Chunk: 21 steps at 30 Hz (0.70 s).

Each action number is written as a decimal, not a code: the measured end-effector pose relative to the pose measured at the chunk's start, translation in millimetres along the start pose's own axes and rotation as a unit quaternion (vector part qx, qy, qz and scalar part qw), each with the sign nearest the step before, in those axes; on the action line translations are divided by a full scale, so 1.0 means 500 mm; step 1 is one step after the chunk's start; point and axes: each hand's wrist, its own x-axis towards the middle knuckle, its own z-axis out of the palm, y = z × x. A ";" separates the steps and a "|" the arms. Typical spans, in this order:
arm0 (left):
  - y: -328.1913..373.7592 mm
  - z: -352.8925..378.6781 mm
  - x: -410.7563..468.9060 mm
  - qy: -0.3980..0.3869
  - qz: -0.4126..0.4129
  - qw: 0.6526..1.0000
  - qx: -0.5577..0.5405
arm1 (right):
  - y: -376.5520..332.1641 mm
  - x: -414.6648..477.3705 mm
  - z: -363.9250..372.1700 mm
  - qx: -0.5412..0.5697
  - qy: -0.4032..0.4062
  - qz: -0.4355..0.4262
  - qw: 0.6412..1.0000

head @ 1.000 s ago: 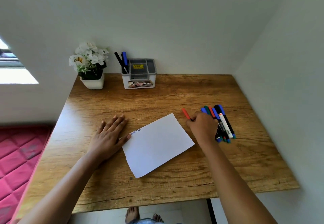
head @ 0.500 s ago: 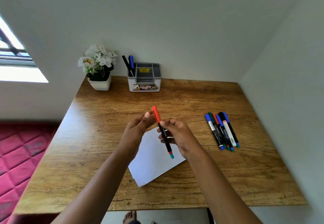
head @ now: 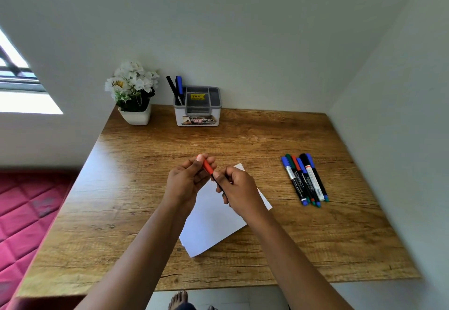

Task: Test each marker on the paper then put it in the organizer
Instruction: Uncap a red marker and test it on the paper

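I see the red-capped marker (head: 208, 167) held tilted above the white paper (head: 213, 222); more markers (head: 305, 179) lie bunched right, grey organizer (head: 180, 118) stands far.

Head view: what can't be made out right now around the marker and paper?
All in the head view:
- Red-capped marker: the barrel is hidden inside the right hand. The left hand covers the cap's tip, so how the cap is seated is unclear.
- Paper: the upper part is behind both hands, hiding any test marks.
- Organizer: the label text is too small.
- Loose markers: the barrel print is too small.

Wooden table (head: 145, 200): paper (head: 213, 227) mid-front, marker row (head: 305, 179) right, organizer (head: 197, 107) and flowerpot (head: 135, 115) at back.
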 end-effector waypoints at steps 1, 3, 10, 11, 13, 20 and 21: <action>0.000 0.000 0.002 0.006 -0.001 1.000 -0.005 | -0.002 0.001 0.001 0.006 -0.002 0.002 1.000; 0.001 0.002 0.007 0.017 -0.005 1.000 -0.017 | -0.008 0.002 0.002 0.043 -0.011 0.014 0.999; -0.008 0.014 0.020 0.051 -0.053 0.994 -0.076 | -0.017 0.012 0.008 0.129 -0.028 0.096 0.987; -0.010 0.015 0.021 0.055 -0.055 0.994 -0.080 | -0.018 0.014 0.006 0.135 -0.032 0.105 0.985; -0.011 0.016 0.024 0.059 -0.056 0.993 -0.082 | -0.019 0.019 0.003 0.150 -0.042 0.125 0.980; -0.016 -0.004 0.030 0.064 -0.053 0.994 -0.065 | -0.019 0.032 -0.006 0.269 -0.097 0.210 0.935; -0.015 -0.008 0.029 0.066 -0.051 0.995 -0.058 | -0.019 0.032 -0.008 0.270 -0.103 0.213 0.933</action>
